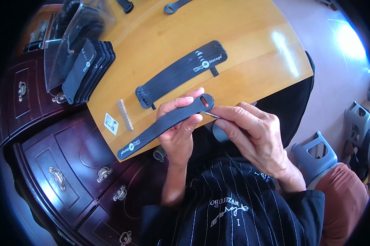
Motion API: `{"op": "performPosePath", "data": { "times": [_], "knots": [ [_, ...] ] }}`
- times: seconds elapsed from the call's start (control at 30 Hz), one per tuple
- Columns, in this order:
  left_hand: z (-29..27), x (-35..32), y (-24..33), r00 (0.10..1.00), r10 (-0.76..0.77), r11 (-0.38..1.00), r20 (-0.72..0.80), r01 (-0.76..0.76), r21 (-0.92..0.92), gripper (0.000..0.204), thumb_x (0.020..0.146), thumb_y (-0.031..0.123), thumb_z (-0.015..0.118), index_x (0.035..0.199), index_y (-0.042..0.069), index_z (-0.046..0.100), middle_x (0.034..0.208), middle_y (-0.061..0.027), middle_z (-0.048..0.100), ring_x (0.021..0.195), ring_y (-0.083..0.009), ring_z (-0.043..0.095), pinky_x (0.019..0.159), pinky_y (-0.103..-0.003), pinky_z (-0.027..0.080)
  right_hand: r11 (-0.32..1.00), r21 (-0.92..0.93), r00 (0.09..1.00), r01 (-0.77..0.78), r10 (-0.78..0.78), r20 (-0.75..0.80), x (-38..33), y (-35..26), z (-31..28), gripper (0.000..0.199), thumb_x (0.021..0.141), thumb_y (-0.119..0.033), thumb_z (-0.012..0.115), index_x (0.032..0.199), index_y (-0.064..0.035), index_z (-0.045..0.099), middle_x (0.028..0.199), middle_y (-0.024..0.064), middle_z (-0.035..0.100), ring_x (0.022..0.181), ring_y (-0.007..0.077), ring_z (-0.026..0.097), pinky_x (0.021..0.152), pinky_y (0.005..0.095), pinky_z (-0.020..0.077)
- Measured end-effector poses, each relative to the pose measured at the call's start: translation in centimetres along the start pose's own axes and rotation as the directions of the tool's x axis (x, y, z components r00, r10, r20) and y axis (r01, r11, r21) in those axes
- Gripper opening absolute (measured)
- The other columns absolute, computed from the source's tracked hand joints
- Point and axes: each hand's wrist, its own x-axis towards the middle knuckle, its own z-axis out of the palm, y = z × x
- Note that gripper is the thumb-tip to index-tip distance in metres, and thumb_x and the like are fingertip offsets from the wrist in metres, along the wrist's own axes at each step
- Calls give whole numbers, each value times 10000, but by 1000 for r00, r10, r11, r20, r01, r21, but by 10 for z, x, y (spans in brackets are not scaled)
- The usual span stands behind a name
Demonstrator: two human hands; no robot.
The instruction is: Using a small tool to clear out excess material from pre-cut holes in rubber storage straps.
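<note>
A black fabric strap (164,121) with a rounded, slotted end lies across my left hand (179,141). My left fingers and thumb hold it from both sides just below the slot. Orange-red shows through the slot. Between the closed fingers of my right hand (254,133) is a slim metal tool (211,115); its kind is hard to make out. Its tip meets the strap's edge beside the slot. Beyond my hands, a fanned stack of similar black straps (179,76) rests on the table, with a short dark tab sticking out at either end.
On the wooden table (250,45) are a clear ribbed strip (124,115), a white label (110,124) and another strap pile (88,71) beside a clear plastic bag (55,61). Dark drawers (58,160) stand at left. A grey-blue stool (314,151) and a person's reddish-brown clothing (343,201) are at right.
</note>
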Motion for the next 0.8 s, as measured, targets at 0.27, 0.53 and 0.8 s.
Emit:
{"op": "performPosePath", "data": {
  "times": [0.27, 0.53, 0.8],
  "knots": [
    [-3, 2, -1, 999, 35, 999, 17, -36, 17, 348, 819, 23, 721, 1098, -25, 517, 1151, -281, 608, 1108, -320, 603, 971, -388, 486, 999, -1, 998, 53, -53, 31, 1, 0, 1, 229, 876, -93, 636, 1101, -56, 647, 716, 91, 578, 605, 234, 624, 520, 325, 494],
    [-7, 1, -3, 985, 154, 970, 83, -166, 177, 317, 820, 10, 719, 1066, -24, 521, 1145, -293, 610, 1072, -325, 624, 948, -394, 501, 999, 42, 999, -2, 0, 40, 0, 0, 3, 223, 870, -92, 656, 1075, -3, 652, 719, 108, 592, 608, 210, 585, 562, 308, 464],
    [-4, -1, -3, 988, 152, 980, 34, -155, 127, 323, 826, -18, 704, 1079, -22, 504, 1138, -308, 607, 1086, -331, 620, 947, -390, 504, 996, 84, 998, 26, -30, 46, -1, 1, 2, 238, 880, -98, 643, 1100, -7, 650, 717, 112, 590, 627, 213, 588, 578, 315, 470]
  ]
}}
